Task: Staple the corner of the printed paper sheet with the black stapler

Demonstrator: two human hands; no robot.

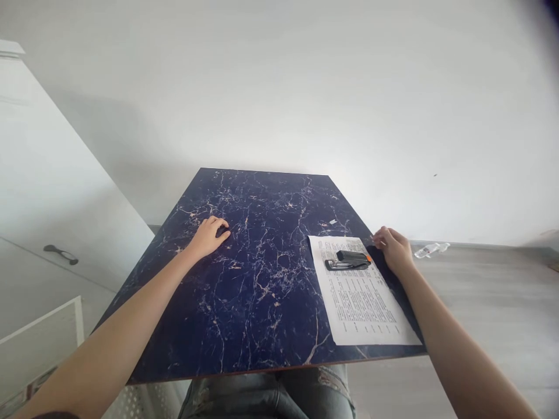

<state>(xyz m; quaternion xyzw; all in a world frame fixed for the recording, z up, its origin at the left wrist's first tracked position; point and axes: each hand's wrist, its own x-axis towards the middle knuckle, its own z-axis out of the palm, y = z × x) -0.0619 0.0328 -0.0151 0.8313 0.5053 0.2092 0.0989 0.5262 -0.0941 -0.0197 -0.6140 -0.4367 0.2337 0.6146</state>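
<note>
My left hand (210, 235) rests on the left part of the dark blue marbled table (262, 273), its fingers loosely curved and the thumb apart, with nothing in it. At the right edge of the table is my right hand (393, 249), its fingertips pinched together. A tiny pale bit shows at those fingertips, too small to name. Just left of this hand, a black stapler (348, 261) with an orange part lies on a printed paper sheet (364, 299), its upper arm and base spread apart. Neither hand touches the stapler.
A small white scrap (333, 222) lies on the table beyond the paper. Behind the table stands a white wall (279, 87). A white cabinet (65, 174) with a dark handle is at the left. On the floor to the right lies a clear plastic item (430, 250).
</note>
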